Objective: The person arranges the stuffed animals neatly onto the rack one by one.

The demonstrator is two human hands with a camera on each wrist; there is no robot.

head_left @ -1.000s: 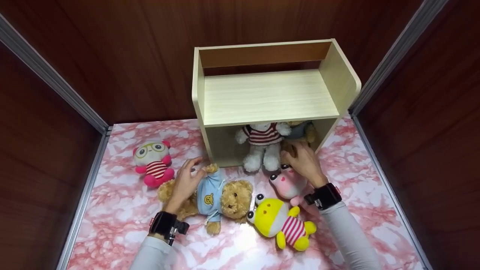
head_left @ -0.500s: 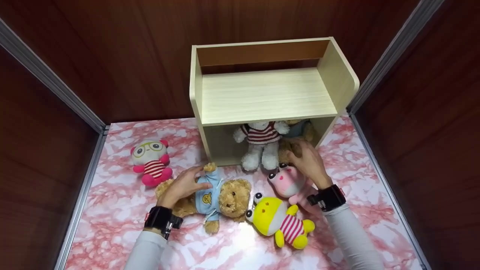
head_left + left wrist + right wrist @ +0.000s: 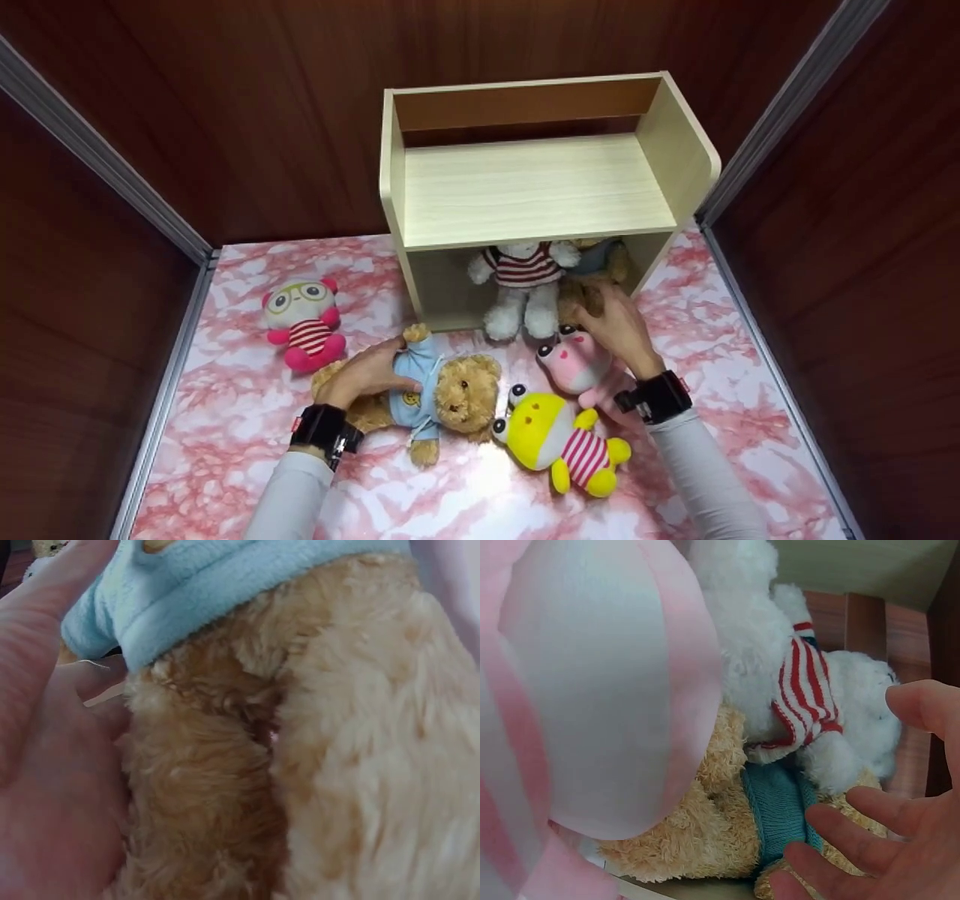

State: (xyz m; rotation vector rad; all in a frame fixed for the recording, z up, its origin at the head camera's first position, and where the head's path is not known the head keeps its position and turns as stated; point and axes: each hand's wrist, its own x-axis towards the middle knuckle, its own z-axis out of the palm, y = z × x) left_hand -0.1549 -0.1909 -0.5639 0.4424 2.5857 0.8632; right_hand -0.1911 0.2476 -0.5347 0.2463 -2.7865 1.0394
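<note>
My left hand (image 3: 373, 367) holds a light-brown teddy bear (image 3: 466, 386) in a blue hoodie, which lies on its back on the floor. The thumb crosses the hoodie (image 3: 187, 596) and the fingers go round the far side, partly hidden. My right hand (image 3: 619, 326) reaches to the front of the lower shelf. In the right wrist view its fingers (image 3: 855, 840) are spread beside a brown bear (image 3: 727, 817) in a teal top. Against that bear sits a white plush toy (image 3: 525, 289) in a red-striped shirt. A pink frog plush (image 3: 577, 364) lies under my right wrist.
A pale wooden shelf unit (image 3: 536, 191) stands against the back wall. On the marbled pink floor (image 3: 247, 465) lie a yellow frog plush (image 3: 544, 435) in front and a pink-and-white panda plush (image 3: 306, 322) at the left. Dark panels close in both sides.
My left hand has come down from beside the teddy bear's raised arm and taken hold of its body. The right hand drew back slightly and then stayed near the shelf bear.
</note>
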